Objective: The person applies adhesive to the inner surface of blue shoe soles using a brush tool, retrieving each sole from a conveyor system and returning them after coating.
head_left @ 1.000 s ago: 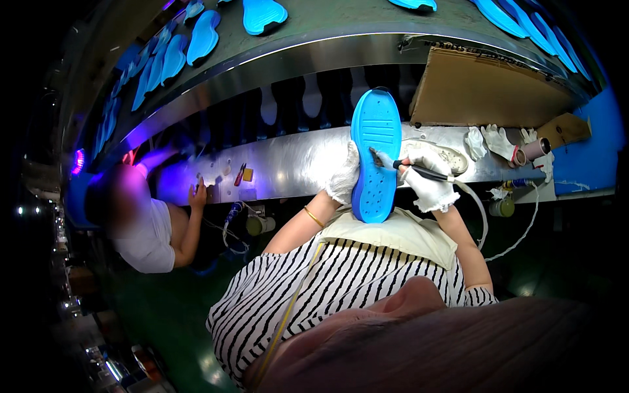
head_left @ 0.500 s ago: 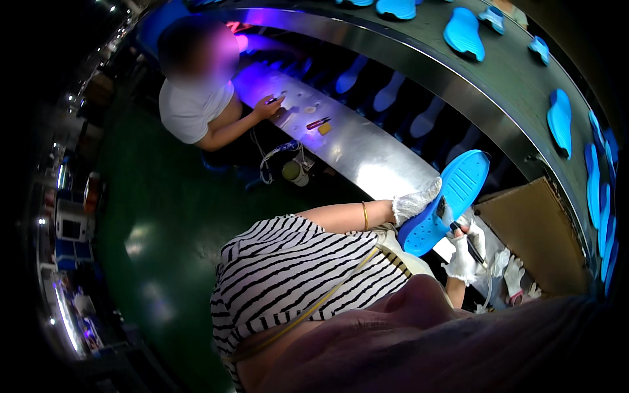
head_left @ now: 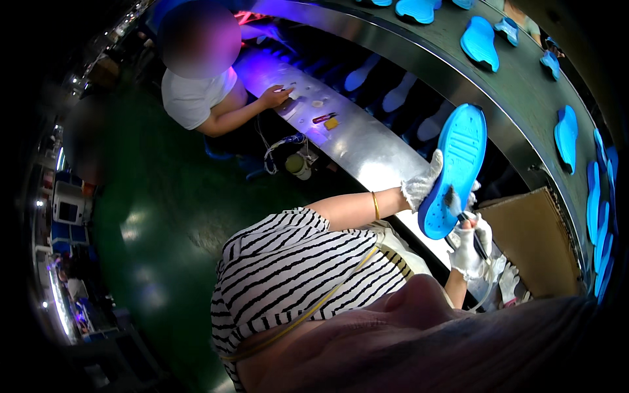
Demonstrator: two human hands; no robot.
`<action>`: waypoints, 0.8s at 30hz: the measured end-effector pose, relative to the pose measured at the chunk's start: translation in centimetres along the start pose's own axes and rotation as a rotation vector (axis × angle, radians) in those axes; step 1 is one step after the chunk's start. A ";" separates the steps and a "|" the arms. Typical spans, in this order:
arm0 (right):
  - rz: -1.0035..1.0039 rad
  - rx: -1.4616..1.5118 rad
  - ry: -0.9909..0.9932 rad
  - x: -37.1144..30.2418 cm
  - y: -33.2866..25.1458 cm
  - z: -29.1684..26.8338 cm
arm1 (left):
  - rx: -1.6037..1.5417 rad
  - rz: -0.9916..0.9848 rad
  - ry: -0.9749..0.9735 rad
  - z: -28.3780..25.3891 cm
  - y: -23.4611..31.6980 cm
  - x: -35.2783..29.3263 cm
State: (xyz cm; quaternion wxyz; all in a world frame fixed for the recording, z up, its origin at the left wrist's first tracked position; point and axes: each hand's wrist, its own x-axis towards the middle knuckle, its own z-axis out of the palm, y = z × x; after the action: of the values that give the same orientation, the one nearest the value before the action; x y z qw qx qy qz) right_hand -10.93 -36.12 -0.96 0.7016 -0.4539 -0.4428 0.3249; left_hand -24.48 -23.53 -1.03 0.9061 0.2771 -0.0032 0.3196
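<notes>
A bright blue shoe sole [head_left: 462, 150] stands tilted on its length, its grooved and dotted face in view. My gloved left hand [head_left: 423, 185] grips its left edge, fingers partly hidden behind it. Gloved with bare fingertips, my right hand [head_left: 469, 252] is closed on a black-handled brush [head_left: 453, 202]. The bristles meet the sole's lower part. From the handle's end runs a pale thin tube [head_left: 483, 298].
A metal bench [head_left: 367, 157] runs along the conveyor [head_left: 524, 85], which carries several blue soles. On the bench lie a yellow block [head_left: 331, 123] and a red tool [head_left: 324, 118]. Right: a cardboard box [head_left: 531, 236] and spare gloves [head_left: 508, 283]. Across sits a co-worker [head_left: 190, 98].
The sole has risen and turned more upright, my left hand going up with it. My right hand has shifted slightly right, and the bristles now sit lower on the sole.
</notes>
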 end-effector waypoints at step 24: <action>0.068 -0.205 -0.163 1.1 -4.0 -1.1 | 0.293 -0.024 -0.312 2.5 2.8 5.8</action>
State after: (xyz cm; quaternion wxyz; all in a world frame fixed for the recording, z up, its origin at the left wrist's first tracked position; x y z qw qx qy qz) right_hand -9.25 -37.12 2.90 0.6017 -0.5103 -0.5135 0.3374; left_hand -21.08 -19.68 3.53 0.8483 0.4522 -0.0937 0.2590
